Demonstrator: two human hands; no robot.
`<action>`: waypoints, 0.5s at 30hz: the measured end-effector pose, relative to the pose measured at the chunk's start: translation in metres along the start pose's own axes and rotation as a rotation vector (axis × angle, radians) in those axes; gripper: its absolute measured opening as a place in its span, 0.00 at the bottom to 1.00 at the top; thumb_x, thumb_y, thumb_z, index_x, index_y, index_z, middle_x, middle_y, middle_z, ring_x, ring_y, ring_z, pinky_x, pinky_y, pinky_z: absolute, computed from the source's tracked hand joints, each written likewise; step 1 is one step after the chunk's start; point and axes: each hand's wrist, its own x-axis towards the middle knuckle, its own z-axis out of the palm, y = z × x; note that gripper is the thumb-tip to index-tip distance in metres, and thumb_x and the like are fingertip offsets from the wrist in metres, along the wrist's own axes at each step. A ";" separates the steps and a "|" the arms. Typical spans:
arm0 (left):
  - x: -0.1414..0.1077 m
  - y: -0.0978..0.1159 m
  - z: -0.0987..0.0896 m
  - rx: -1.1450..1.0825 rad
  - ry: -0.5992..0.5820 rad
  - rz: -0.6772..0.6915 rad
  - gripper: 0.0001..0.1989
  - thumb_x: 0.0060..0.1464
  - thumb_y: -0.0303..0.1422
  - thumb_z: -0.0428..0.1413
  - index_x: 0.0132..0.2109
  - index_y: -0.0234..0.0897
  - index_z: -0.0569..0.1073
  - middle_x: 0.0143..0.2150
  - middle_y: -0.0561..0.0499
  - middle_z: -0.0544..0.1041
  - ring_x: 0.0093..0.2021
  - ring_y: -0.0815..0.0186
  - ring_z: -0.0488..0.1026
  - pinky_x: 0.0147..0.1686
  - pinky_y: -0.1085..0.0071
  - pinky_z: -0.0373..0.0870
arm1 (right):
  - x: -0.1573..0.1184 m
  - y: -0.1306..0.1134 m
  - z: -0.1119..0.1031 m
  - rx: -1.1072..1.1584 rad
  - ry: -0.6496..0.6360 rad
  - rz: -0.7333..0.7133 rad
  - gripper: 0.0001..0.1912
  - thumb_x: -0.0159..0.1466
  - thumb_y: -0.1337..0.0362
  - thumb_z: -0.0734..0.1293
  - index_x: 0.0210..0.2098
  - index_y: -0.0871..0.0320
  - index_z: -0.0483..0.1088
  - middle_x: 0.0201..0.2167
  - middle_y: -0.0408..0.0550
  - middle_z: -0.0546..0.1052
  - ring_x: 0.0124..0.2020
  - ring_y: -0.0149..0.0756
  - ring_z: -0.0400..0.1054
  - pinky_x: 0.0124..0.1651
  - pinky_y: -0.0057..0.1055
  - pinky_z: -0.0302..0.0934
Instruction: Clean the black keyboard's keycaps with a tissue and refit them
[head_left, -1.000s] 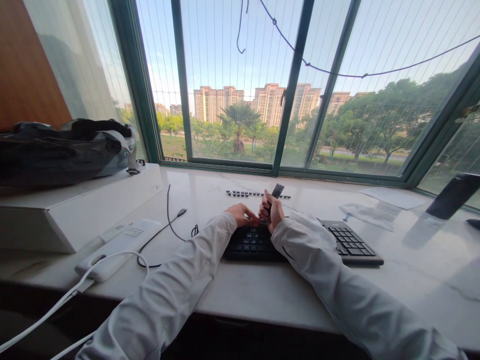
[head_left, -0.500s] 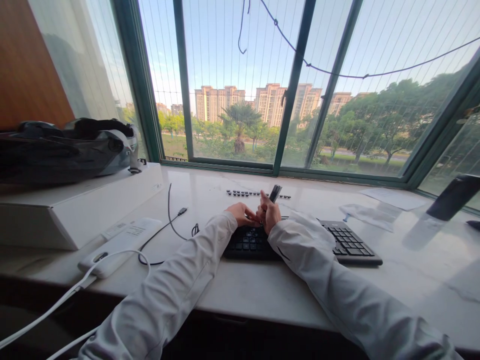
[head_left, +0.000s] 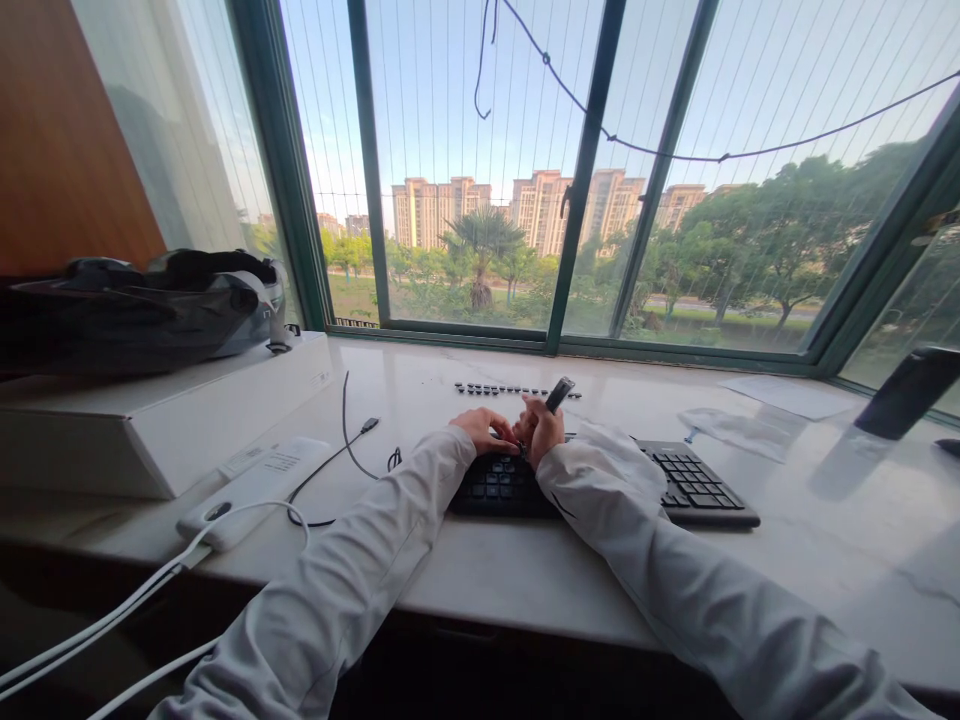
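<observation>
A black keyboard (head_left: 701, 485) lies on the white counter, its middle hidden under my hands and right sleeve. My right hand (head_left: 541, 432) is closed round a dark handheld tool (head_left: 559, 393), whose upper end sticks out above the fist. My left hand (head_left: 484, 430) is at the keyboard's upper part, thumb and fingers close together beside the right hand; whatever is between them is too small to make out. Behind the hands, small black keycaps (head_left: 501, 390) lie in two rows on the counter.
At left, a dark bag (head_left: 142, 310) sits on a white box (head_left: 150, 425). Nearer are a white power strip (head_left: 251, 490) with white cables and a black USB cable (head_left: 352, 440). Right of the keyboard lie a clear plastic bag (head_left: 739, 432), a paper sheet (head_left: 787, 397) and a black upright object (head_left: 907, 392).
The tool in my right hand has tilted further to the right, and the right thumb has come down. My left hand has barely moved. The view has shifted slightly.
</observation>
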 end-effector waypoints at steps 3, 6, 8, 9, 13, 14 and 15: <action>0.002 0.000 0.001 -0.127 0.007 0.030 0.19 0.37 0.45 0.63 0.34 0.36 0.77 0.35 0.50 0.79 0.40 0.64 0.74 0.45 0.70 0.64 | 0.003 -0.022 0.008 0.094 0.047 -0.044 0.26 0.53 0.57 0.65 0.13 0.54 0.41 0.06 0.31 0.44 0.09 0.20 0.36 0.13 0.25 0.38; 0.002 0.004 -0.001 -0.267 0.086 -0.038 0.17 0.41 0.40 0.63 0.37 0.33 0.74 0.35 0.47 0.79 0.41 0.64 0.74 0.44 0.69 0.65 | 0.009 -0.066 0.004 -0.068 0.087 -0.155 0.26 0.55 0.52 0.64 0.15 0.54 0.42 0.08 0.32 0.44 0.10 0.21 0.36 0.14 0.26 0.37; 0.001 0.009 -0.004 -0.325 0.128 -0.092 0.17 0.43 0.38 0.62 0.40 0.34 0.73 0.34 0.47 0.78 0.40 0.64 0.74 0.43 0.69 0.66 | 0.011 -0.103 -0.015 -0.400 0.005 -0.154 0.23 0.54 0.49 0.64 0.16 0.54 0.49 0.10 0.34 0.49 0.11 0.23 0.41 0.15 0.27 0.37; -0.001 0.012 -0.006 -0.340 0.140 -0.101 0.17 0.44 0.37 0.61 0.42 0.34 0.72 0.34 0.48 0.78 0.40 0.65 0.74 0.42 0.69 0.66 | 0.010 -0.121 -0.032 -0.644 -0.088 -0.135 0.21 0.53 0.48 0.65 0.18 0.55 0.56 0.11 0.36 0.54 0.12 0.24 0.46 0.17 0.27 0.41; -0.003 0.019 -0.011 -0.296 0.204 -0.079 0.14 0.50 0.35 0.57 0.44 0.36 0.73 0.36 0.48 0.76 0.36 0.67 0.72 0.38 0.72 0.67 | 0.006 -0.172 -0.134 -1.590 -0.062 0.006 0.22 0.52 0.41 0.62 0.31 0.54 0.67 0.20 0.47 0.70 0.21 0.39 0.64 0.27 0.36 0.55; -0.003 0.020 -0.012 -0.275 0.216 -0.077 0.13 0.51 0.35 0.56 0.44 0.36 0.74 0.37 0.48 0.75 0.34 0.68 0.71 0.37 0.72 0.67 | 0.004 -0.177 -0.164 -1.742 -0.003 0.084 0.23 0.54 0.40 0.60 0.31 0.54 0.67 0.25 0.52 0.73 0.24 0.44 0.66 0.29 0.40 0.56; -0.003 0.021 -0.012 -0.256 0.223 -0.078 0.13 0.52 0.35 0.54 0.44 0.36 0.74 0.38 0.48 0.75 0.32 0.70 0.70 0.36 0.73 0.67 | 0.002 -0.181 -0.193 -1.851 0.079 0.118 0.23 0.55 0.40 0.58 0.30 0.54 0.66 0.31 0.58 0.74 0.29 0.49 0.68 0.32 0.44 0.56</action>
